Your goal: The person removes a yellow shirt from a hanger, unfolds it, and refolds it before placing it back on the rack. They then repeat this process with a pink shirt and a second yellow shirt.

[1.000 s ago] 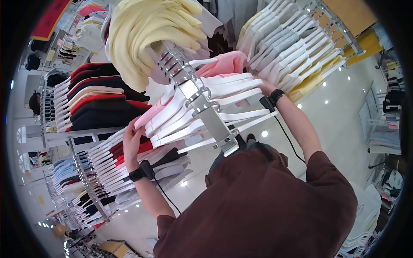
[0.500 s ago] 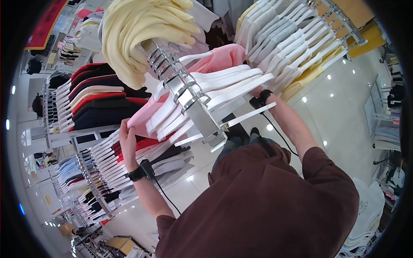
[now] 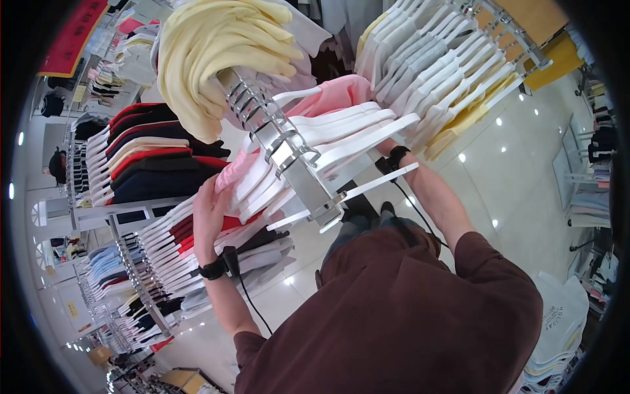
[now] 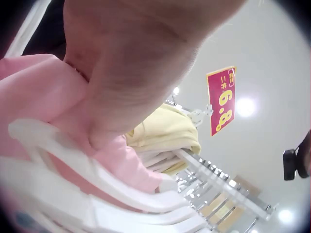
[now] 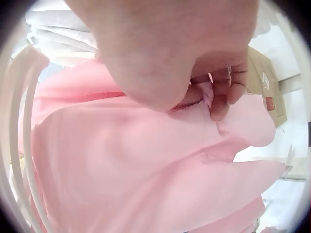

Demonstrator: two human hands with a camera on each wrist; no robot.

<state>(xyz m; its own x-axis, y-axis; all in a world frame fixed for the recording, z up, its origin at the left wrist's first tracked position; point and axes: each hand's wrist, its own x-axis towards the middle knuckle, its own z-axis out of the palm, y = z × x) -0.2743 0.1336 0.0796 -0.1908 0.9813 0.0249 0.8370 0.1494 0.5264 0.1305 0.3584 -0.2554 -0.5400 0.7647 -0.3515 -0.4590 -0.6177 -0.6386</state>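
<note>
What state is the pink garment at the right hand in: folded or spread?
Spread: the pink garment shows a broad, unfolded surface beside the right hand.

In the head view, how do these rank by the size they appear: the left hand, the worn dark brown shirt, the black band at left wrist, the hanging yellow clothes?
1. Dark brown shirt
2. Yellow clothes
3. Left hand
4. Black band
</note>
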